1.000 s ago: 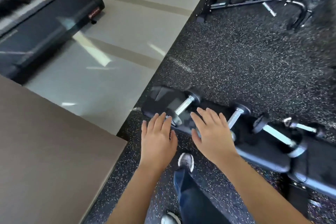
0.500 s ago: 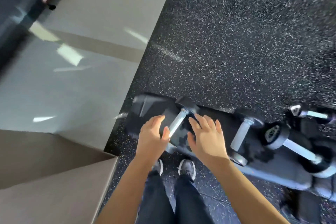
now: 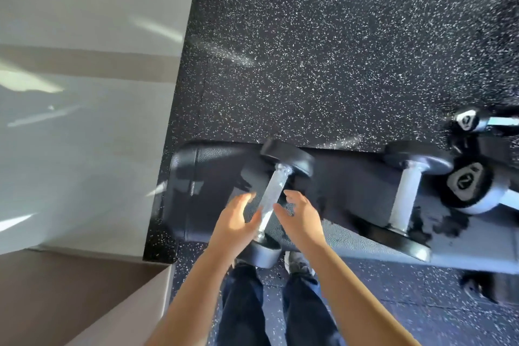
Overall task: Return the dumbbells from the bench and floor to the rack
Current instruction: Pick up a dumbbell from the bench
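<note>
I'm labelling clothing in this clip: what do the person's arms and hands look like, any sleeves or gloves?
Both forearms are bare, with no sleeve in view. The left hand and right hand show no gloves, rings or watch. Below are dark blue trousers.

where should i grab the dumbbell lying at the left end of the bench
By the bare metal handle of the dumbbell, between its two black heads. It lies flat across the bench with the handle exposed on top, so come down from above. The left hand and right hand flank it, open; a mid-handle grip probably balances best.
</note>
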Motion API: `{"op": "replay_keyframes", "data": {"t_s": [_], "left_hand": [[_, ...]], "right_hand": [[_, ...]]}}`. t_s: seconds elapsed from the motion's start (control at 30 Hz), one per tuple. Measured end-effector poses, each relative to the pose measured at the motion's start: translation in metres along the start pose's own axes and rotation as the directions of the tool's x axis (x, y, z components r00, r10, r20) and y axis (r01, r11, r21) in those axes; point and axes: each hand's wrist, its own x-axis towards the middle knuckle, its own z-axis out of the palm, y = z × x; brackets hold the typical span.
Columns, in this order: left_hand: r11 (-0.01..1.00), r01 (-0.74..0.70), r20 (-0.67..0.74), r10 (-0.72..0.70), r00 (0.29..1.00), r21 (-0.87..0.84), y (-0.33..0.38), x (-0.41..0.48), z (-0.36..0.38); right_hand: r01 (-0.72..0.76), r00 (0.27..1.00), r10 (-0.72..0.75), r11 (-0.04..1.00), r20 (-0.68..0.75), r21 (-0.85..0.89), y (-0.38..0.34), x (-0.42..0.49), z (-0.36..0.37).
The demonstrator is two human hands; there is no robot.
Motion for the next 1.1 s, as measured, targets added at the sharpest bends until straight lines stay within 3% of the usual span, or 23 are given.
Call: {"op": "replay_keyframes", "data": {"t_s": [0.1,0.2,0.37,0.47,0.63,0.8,1.1], "left_hand": [[0.998,0.043,0.032,-0.041,0.999,-0.055,-0.016,0.011,0.007],[0.997,0.072,0.061,-0.069,0.996,-0.04,-0.028,0.017,0.013],[0.993,0.119,0.153,-0.115,0.982,-0.017,-0.036,0.031,0.014],[0.983,0.183,0.231,-0.173,0.957,-0.022,-0.036,0.047,0.014],[0.962,0.264,0.371,-0.219,0.903,-0.076,-0.03,0.068,0.012],[0.957,0.286,0.315,-0.257,0.914,-0.047,-0.02,0.055,0.017],[0.956,0.233,0.353,-0.159,0.922,-0.179,0.026,-0.006,-0.008]], "right_hand": [[-0.18,0.984,0.171,0.923,0.057,0.339,0.001,0.018,0.019],[-0.264,0.964,0.219,0.701,0.153,0.662,0.002,0.03,0.032],[-0.25,0.968,0.124,0.446,0.217,0.86,0.001,0.05,0.037],[-0.3,0.954,0.084,0.353,0.289,0.887,-0.001,0.061,0.034],[-0.358,0.934,0.145,0.359,0.327,0.862,-0.008,0.074,0.027],[-0.371,0.928,0.217,0.44,0.304,0.818,-0.02,0.054,0.017],[-0.223,0.975,0.121,0.529,0.188,0.818,-0.056,-0.025,-0.029]]}}
